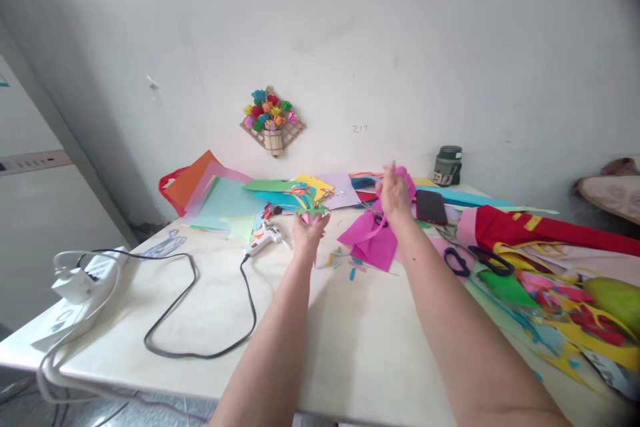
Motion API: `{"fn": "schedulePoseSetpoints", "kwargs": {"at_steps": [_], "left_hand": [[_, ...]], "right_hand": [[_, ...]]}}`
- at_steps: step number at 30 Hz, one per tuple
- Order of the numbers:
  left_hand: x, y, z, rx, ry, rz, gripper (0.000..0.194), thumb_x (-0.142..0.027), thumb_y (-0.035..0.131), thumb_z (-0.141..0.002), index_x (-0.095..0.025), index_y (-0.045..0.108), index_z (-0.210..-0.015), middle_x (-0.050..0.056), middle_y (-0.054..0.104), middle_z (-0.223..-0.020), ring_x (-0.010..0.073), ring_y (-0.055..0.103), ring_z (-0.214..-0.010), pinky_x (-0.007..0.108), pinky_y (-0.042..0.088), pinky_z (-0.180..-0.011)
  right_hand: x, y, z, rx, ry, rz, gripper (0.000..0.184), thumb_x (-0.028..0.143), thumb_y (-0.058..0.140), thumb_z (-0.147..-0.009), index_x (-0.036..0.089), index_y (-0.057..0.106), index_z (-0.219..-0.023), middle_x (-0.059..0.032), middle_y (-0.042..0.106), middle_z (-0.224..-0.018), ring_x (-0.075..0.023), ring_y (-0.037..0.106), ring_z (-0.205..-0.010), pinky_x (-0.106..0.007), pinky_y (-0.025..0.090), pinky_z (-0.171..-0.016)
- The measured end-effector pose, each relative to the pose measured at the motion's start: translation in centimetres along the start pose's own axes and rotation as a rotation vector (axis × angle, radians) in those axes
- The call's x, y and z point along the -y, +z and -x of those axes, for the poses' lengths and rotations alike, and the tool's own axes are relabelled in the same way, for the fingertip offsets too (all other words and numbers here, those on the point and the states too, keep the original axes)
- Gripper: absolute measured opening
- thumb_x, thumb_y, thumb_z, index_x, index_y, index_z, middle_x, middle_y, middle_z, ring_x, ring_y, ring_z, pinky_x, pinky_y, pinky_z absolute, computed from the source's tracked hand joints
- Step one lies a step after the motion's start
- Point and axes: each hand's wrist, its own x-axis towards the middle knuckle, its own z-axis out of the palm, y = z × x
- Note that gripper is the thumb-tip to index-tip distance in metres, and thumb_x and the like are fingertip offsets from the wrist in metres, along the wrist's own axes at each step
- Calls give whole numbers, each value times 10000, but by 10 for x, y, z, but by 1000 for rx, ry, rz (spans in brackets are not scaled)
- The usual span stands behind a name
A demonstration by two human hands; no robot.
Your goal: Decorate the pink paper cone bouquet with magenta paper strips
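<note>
My left hand (pixel 307 230) is closed around the base of a small paper flower bunch (pixel 313 203) with pink base and thin coloured stems, held above the white table (pixel 200 320). My right hand (pixel 395 197) is raised further right, fingers pinched on a piece of magenta paper (pixel 407 183). Below it a larger magenta sheet (pixel 370 240) lies on the table. A white glue gun (pixel 265 239) rests just left of my left hand, its black cord (pixel 200 320) looping toward the front.
Coloured paper sheets (pixel 230 203) pile along the back wall. Black-handled scissors (pixel 475 260), a dark phone (pixel 431 207), a green jar (pixel 447 165) and paper scraps (pixel 560 307) lie right. A power strip (pixel 80 280) sits at the left edge. A paper flower basket (pixel 273 120) hangs on the wall.
</note>
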Motion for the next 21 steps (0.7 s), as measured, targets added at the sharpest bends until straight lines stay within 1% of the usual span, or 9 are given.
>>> {"fn": "schedulePoseSetpoints", "kwargs": {"at_steps": [1,4,6,7,9,12,16,18,21], "left_hand": [[1,1,-1,23,-10,-8,449,-334,742,-571,-188,437,-866,-19,562,-662,94,529,-420,228,442,-419],[6,4,-3,83,-27,-17,423,-289,731,-580,-191,436,-866,-30,559,-624,85,519,-392,215,438,-415],[8,3,-4,97,-36,-36,403,-243,716,-585,-192,441,-875,-35,555,-604,84,520,-384,212,441,-418],[9,3,-4,97,-41,-45,400,-228,709,-585,-191,444,-882,-36,554,-599,86,524,-385,212,443,-420],[11,1,-5,99,-44,-51,402,-223,704,-583,-189,446,-890,-34,555,-602,91,534,-392,214,448,-421],[12,-1,-7,99,-42,-40,418,-241,712,-569,-191,445,-887,-32,557,-613,97,535,-394,226,454,-416],[15,-3,-9,97,-40,-31,430,-233,718,-553,-185,461,-894,-31,554,-605,99,529,-399,237,458,-426],[18,-5,-10,118,-27,7,389,-227,693,-572,-183,476,-892,-38,534,-582,94,512,-403,231,444,-423],[23,-6,-10,146,21,96,345,-233,645,-611,-203,478,-911,-43,522,-612,76,485,-426,207,419,-419]], "right_hand": [[15,-4,6,40,-120,121,599,565,194,-910,167,636,-840,-120,620,-728,-245,602,-735,-341,386,-673],[53,-2,31,343,-471,415,426,546,443,-856,166,635,-839,-124,645,-743,-279,616,-801,-349,370,-733],[67,4,45,529,-597,538,338,466,477,-869,168,637,-859,-123,665,-773,-266,622,-804,-332,372,-730],[70,7,49,576,-631,581,311,427,464,-884,170,639,-859,-124,672,-801,-258,623,-813,-322,372,-730],[70,11,53,628,-661,648,282,362,442,-901,170,644,-854,-130,680,-858,-251,624,-827,-306,373,-716],[66,11,51,641,-663,690,247,274,424,-904,178,651,-888,-126,682,-910,-246,623,-839,-292,368,-689],[63,8,49,645,-619,615,207,197,496,-844,231,658,-969,-80,688,-890,-235,614,-848,-282,362,-697],[62,7,49,638,-579,541,196,275,587,-792,255,663,-972,-58,685,-890,-234,599,-866,-279,359,-710],[59,6,47,675,-520,450,314,481,702,-649,251,674,-861,-35,666,-819,-220,572,-808,-267,344,-669]]}}
